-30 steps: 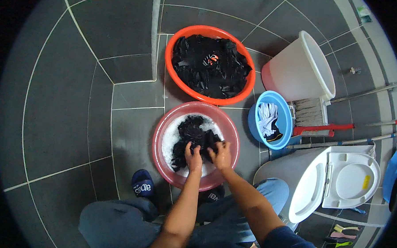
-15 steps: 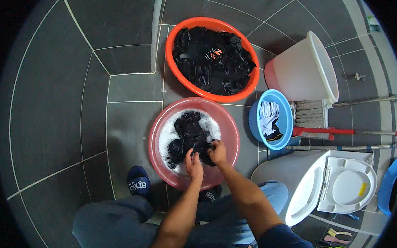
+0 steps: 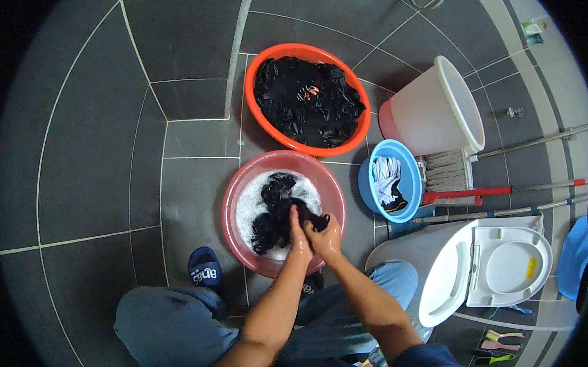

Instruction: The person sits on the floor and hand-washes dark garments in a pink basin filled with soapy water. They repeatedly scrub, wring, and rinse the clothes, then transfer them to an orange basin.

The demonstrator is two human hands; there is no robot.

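"In the pink basin (image 3: 230,210), toward the middle. Black cloth (image 3: 283,216), wet and bunched, amid white suds (image 3: 247,201)."

"And the grip?"

"Hands together over the right half of the basin. Right hand (image 3: 327,241) curled tight on a gathered end of the cloth, with a dark tuft (image 3: 318,222) poking out ahead. Left hand (image 3: 299,239) alongside, touching the same bunch; closed on it or merely pressed against it, can't tell."

"Which way to the loose part?"

"Forward and to the left of the grip: one lobe toward the far side of the suds, another nearer, at the left."

"Any long axis?"

"Only a rough one, too crumpled for a clean line: slantwise, from the held end at the right to the loose folds at the left."

"Nearer hand?"

"For the loose folds, the left. For the tuft, the right."
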